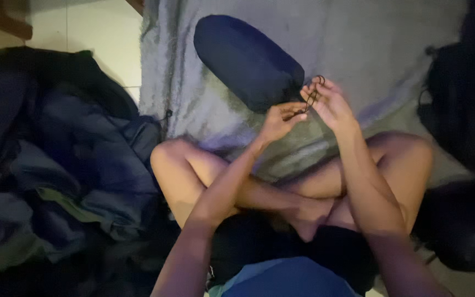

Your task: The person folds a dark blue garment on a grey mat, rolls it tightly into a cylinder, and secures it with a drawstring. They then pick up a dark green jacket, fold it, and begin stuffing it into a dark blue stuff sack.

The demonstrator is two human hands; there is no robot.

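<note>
Right hand: my right hand (330,104) is raised over my crossed legs, fingers curled and pinched on the upper part of a thin black drawcord (310,98); a small loop of it shows above my fingertips.

Left hand: my left hand (279,120) sits just beside the right, lower down, thumb and fingers closed on the other end of the same cord. The two hands nearly touch.

Cord: it runs short and fairly taut between my hands. In this dim light I cannot tell whether there is a knot or a toggle on it.

Stuff sack: the dark blue stuff sack (247,61), packed into a rounded cylinder, lies on the grey blanket (358,44) just beyond my hands, its near end toward the cord. The cord seems to lead to that end, though the join is hidden.

Legs: my bare knees are folded under my forearms, on the edge of the blanket.

Surroundings: a heap of dark jackets and bags (67,159) lies to my left on the pale tiled floor (100,38); a black backpack (463,93) stands to my right.

Risk: I judge the cord could slip from my pinch, being thin and hard to see in the gloom. A hard tug might also drag the sack toward me or roll it on the soft blanket.
</note>
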